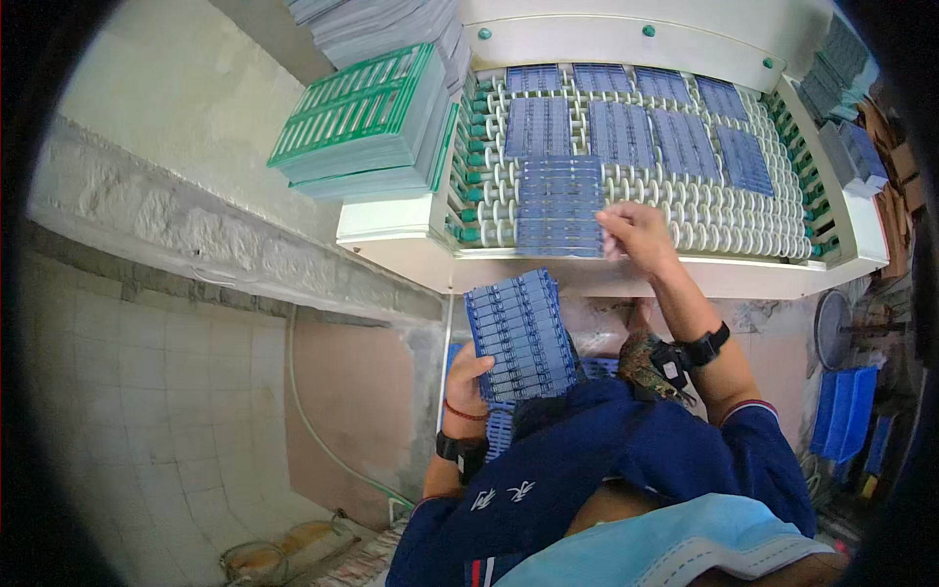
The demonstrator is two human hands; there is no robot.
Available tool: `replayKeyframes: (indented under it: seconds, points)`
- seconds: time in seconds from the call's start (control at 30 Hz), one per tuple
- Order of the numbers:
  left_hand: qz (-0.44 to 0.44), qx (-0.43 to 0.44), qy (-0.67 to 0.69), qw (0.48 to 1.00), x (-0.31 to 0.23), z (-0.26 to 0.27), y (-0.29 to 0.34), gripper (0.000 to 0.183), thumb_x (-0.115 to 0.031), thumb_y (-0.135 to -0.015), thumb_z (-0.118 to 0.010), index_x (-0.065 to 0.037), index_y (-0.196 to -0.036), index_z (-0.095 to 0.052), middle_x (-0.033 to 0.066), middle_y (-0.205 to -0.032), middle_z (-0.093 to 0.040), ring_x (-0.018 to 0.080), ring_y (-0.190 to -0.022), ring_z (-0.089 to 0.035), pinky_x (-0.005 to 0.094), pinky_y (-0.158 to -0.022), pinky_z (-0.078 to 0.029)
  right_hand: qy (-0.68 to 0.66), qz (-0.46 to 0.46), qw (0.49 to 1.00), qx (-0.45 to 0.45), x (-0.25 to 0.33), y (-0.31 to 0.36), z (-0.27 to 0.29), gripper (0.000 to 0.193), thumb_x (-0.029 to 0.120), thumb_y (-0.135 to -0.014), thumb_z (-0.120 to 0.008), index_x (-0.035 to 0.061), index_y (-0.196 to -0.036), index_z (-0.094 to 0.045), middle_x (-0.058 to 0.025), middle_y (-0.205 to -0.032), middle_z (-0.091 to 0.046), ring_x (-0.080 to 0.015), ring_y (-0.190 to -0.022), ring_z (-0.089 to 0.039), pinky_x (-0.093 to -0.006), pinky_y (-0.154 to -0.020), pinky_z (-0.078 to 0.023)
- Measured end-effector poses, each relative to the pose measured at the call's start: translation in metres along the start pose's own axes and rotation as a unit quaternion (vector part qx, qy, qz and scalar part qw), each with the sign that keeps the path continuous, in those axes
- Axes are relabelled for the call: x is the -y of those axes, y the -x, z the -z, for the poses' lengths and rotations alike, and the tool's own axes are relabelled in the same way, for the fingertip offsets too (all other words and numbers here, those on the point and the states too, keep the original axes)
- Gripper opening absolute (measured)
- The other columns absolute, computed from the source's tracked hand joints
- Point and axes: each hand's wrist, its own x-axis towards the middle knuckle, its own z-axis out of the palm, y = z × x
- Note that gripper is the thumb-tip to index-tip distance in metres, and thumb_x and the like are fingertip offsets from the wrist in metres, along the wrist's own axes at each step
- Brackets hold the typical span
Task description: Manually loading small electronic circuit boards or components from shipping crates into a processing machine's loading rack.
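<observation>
In my left hand (pixel 468 380) is a stack of blue circuit board panels (pixel 520 335), held low in front of my body with the thumb over its edge. My right hand (pixel 640 235) pinches the right edge of a single blue panel (pixel 559 207). That panel lies at the near left of a roller conveyor (pixel 685 233), over its white wheels; whether it rests fully on them I cannot tell. Beyond it, several more blue panels (pixel 620 135) lie in two rows on the wheels.
Green-topped grey racks or boards (pixel 357 108) are piled on the conveyor's left corner, with grey sheets (pixel 391 39) behind. A rough ledge (pixel 225 230) runs along the left. At right stand a blue crate (pixel 843 413) and a round metal disc (pixel 832 331).
</observation>
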Motion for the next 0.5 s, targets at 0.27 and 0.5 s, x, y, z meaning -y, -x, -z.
replayKeyframes:
  seconds: [0.27,0.5]
  points:
    - [-0.027,-0.067,-0.017,0.997,0.009,-0.002,-0.016,0.045,-0.013,-0.078,-0.059,0.008,-0.116,-0.047,0.0165,-0.109,-0.056,0.0241,-0.097,-0.058,0.0350,-0.085,-0.046,0.062,-0.070,0.996,0.011,0.001,0.003,-0.011,0.022,0.017,-0.083,-0.062,-0.0042,-0.088,-0.061,-0.0065,-0.069,-0.060,-0.0112,-0.053,-0.058,-0.0226,-0.044,-0.049]
    - [-0.035,-0.032,-0.038,0.998,0.016,-0.007,-0.057,0.037,-0.012,-0.086,-0.053,0.007,-0.118,-0.045,0.0143,-0.111,-0.056,0.0226,-0.098,-0.057,0.0356,-0.085,-0.047,0.083,-0.074,0.987,0.116,-0.009,0.056,0.005,0.020,0.018,-0.082,-0.064,-0.0020,-0.081,-0.063,-0.0040,-0.067,-0.060,-0.0082,-0.050,-0.055,-0.0196,-0.043,-0.045]
